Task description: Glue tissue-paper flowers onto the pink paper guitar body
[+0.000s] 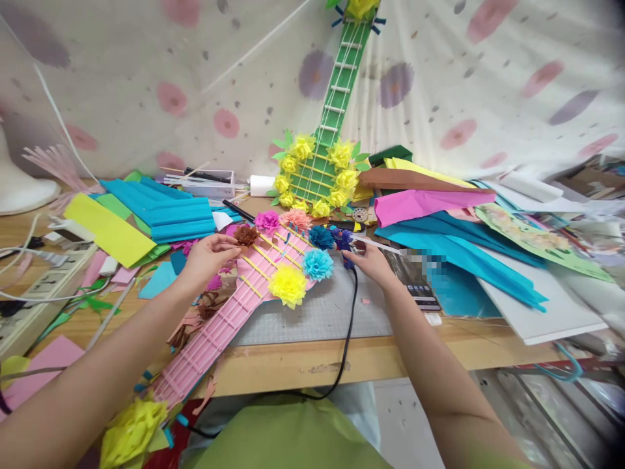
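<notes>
A pink paper guitar (254, 273) lies slanted over the table's front edge, its neck toward the lower left. Paper flowers ring its body, among them a brown flower (247, 236), a yellow flower (288, 285) and a light blue flower (318, 264). My left hand (213, 255) has its fingertips closed on the edge of the brown flower. On the right, my right hand (370, 259) is closed around a dark blue glue gun (344, 244) with a black cord, beside the dark blue flower (322, 236). A white stick reaches out of the gun's back.
A green paper guitar (319, 166) with yellow flowers leans upright behind. Folded blue paper (166, 208) and a power strip (43, 293) are at left. Coloured paper sheets (459, 241) and a phone (415, 280) lie at right. A grey cutting mat (312, 320) is underneath.
</notes>
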`<control>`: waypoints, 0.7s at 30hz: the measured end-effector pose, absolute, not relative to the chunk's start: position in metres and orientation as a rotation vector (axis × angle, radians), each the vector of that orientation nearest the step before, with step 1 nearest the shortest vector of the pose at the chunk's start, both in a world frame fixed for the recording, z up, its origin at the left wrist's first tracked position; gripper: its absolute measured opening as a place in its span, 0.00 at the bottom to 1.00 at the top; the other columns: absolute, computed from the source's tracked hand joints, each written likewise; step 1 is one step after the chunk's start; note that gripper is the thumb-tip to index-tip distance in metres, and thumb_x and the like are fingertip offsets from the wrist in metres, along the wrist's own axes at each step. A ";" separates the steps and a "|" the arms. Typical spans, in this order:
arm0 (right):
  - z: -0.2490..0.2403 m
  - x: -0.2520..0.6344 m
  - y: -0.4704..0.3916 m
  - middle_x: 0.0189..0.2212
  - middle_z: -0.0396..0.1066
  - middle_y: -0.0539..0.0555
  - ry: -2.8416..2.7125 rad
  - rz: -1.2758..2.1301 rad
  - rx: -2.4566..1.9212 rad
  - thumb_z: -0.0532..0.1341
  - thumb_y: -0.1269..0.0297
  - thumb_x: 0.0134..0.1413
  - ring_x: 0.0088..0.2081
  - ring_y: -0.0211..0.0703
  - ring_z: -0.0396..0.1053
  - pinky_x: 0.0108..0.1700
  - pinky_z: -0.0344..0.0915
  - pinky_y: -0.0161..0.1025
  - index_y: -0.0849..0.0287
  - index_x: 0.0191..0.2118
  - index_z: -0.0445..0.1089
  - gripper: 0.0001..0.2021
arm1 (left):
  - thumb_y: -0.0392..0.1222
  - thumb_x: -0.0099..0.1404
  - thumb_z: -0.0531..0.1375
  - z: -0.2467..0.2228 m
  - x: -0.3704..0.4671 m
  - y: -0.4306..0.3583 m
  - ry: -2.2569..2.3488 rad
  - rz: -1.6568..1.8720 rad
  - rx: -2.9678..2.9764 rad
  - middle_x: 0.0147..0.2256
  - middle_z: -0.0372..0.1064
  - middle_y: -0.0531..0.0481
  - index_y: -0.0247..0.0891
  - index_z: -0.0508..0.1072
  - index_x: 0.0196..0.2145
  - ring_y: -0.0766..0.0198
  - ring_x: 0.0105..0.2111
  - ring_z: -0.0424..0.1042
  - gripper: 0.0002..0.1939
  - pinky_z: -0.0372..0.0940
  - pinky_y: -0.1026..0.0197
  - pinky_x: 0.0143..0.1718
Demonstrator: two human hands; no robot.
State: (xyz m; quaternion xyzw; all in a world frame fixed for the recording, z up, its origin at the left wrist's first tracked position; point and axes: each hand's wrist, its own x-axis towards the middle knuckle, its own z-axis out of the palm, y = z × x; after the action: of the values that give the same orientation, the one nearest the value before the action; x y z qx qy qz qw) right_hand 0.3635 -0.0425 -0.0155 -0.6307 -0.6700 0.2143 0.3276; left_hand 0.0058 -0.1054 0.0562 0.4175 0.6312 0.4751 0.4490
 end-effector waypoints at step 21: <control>0.000 0.430 -0.085 0.42 0.72 0.60 -1.862 0.396 -1.686 0.60 0.47 0.48 0.40 0.51 0.71 0.41 0.68 0.47 0.57 0.45 0.69 0.22 | 0.44 0.35 0.70 0.052 -0.002 -0.106 1.585 1.268 0.990 0.27 0.71 0.52 0.35 0.70 0.30 0.65 0.28 0.73 0.23 0.68 0.60 0.36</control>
State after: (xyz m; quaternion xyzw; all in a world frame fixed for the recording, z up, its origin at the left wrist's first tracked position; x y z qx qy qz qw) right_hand 0.4300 -0.0855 0.0005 -0.6336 -0.6996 0.1489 0.2947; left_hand -0.0019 -0.1061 0.0519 0.3961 0.6346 0.5077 0.4274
